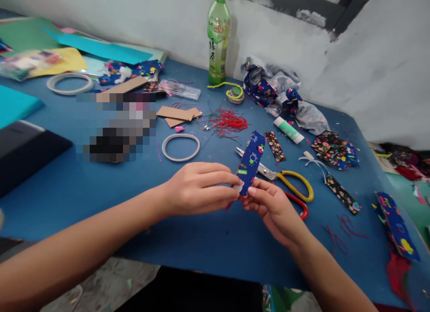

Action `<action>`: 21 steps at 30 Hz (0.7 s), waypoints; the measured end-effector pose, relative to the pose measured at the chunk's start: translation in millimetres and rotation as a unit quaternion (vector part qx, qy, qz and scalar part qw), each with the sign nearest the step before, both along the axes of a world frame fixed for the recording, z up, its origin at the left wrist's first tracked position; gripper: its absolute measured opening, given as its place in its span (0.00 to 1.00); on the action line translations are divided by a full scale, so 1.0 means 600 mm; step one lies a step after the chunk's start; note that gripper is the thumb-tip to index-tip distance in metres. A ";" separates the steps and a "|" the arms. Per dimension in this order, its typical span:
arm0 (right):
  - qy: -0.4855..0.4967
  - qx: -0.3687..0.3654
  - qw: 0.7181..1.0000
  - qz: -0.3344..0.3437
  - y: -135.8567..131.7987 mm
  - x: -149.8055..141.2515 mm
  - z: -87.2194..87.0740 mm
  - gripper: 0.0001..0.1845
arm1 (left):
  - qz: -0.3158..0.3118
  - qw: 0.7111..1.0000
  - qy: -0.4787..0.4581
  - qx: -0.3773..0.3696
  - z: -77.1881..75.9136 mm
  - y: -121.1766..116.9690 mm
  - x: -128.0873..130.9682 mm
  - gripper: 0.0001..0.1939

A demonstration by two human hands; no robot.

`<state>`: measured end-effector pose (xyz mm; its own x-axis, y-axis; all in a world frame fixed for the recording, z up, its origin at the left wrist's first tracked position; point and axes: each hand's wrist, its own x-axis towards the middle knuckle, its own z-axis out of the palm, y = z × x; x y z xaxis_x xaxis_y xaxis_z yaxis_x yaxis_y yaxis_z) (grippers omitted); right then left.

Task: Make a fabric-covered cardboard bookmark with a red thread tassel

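Observation:
Between my two hands stands a blue patterned fabric strip [251, 162], tilted upright, its lower end in my fingers. My left hand [204, 186] is closed on its lower left edge, with a small whitish bit at the fingertips that I cannot make out. With thumb and bent fingers, my right hand [268, 204] pinches the lower right corner. Just behind the strip lie scissors [295, 186] with one yellow and one red handle, partly hidden by the strip and my right hand. A small dark floral strip [275, 146] rests beyond them.
A roll of tape [180, 147], red threads [231, 122], cardboard strips [176, 114] and a glue stick [289, 130] lie across the blue table [201, 244]. A green bottle [218, 43] stands by the wall. Crumpled fabric [272, 83] and finished-looking floral strips [342, 193] are to the right.

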<state>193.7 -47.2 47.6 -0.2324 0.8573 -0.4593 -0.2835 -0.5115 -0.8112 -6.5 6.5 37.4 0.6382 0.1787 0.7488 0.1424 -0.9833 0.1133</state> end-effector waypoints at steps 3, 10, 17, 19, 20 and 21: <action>-0.002 0.003 1.000 0.003 0.001 0.001 0.000 0.14 | 0.003 1.000 -0.001 -0.021 -0.003 -0.003 0.002 0.03; -0.178 0.132 0.975 0.027 -0.006 0.007 -0.017 0.22 | -0.027 0.985 -0.051 -0.163 -0.003 -0.019 0.015 0.03; -0.414 0.520 0.747 0.006 -0.019 0.008 -0.007 0.11 | 0.002 0.974 -0.089 -0.208 -0.002 -0.022 0.018 0.03; -0.434 0.545 0.717 0.014 -0.019 0.008 -0.003 0.09 | 0.000 0.974 -0.090 -0.209 -0.003 -0.024 0.019 0.03; -0.440 0.549 0.710 0.015 -0.018 0.007 -0.003 0.08 | 0.001 0.974 -0.091 -0.210 -0.003 -0.025 0.020 0.04; -0.442 0.552 0.707 0.015 -0.017 0.006 -0.002 0.07 | 0.003 0.973 -0.092 -0.209 -0.004 -0.026 0.020 0.04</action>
<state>197.5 -57.7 46.2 -0.2988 0.8082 0.5074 0.5817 0.5758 -0.5745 5.7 -9.1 35.2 0.4979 0.4964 0.7111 0.0874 -0.8445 0.5283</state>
